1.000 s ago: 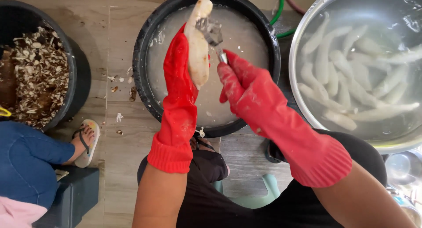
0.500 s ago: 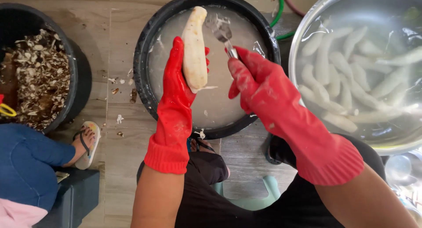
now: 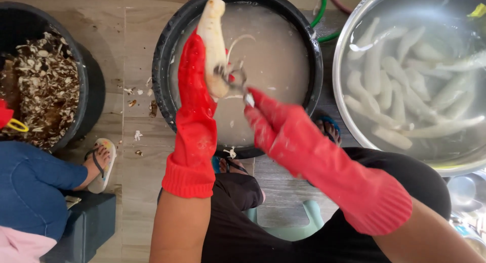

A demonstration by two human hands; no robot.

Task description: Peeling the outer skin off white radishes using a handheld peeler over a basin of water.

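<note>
Head view: a pale peeled root (image 3: 212, 45) is held upright over a black tub (image 3: 167, 50) of cloudy water, at 12 o'clock in the frame. The left hand (image 3: 195, 80), in a red rubber glove, is wrapped around the root's lower half, its grip clamped on it. The right hand (image 3: 271, 118), gloved in red as well, is closed on a small metal peeler (image 3: 238, 80), whose blade is pressed against the root's lower end; a thin curl of peel (image 3: 238, 40) is seen lifting off beside it. At 3 o'clock, a large steel basin (image 3: 349, 111) is filled with water and more peeled roots (image 3: 400, 90). At 9 o'clock, a second black tub (image 3: 88, 90) is heaped with brown peelings (image 3: 43, 90). At 8 o'clock, another person's blue sleeve (image 3: 30, 187) and sandalled foot (image 3: 98, 161) are visible on the wooden floor (image 3: 134, 202), where scraps are scattered.
</note>
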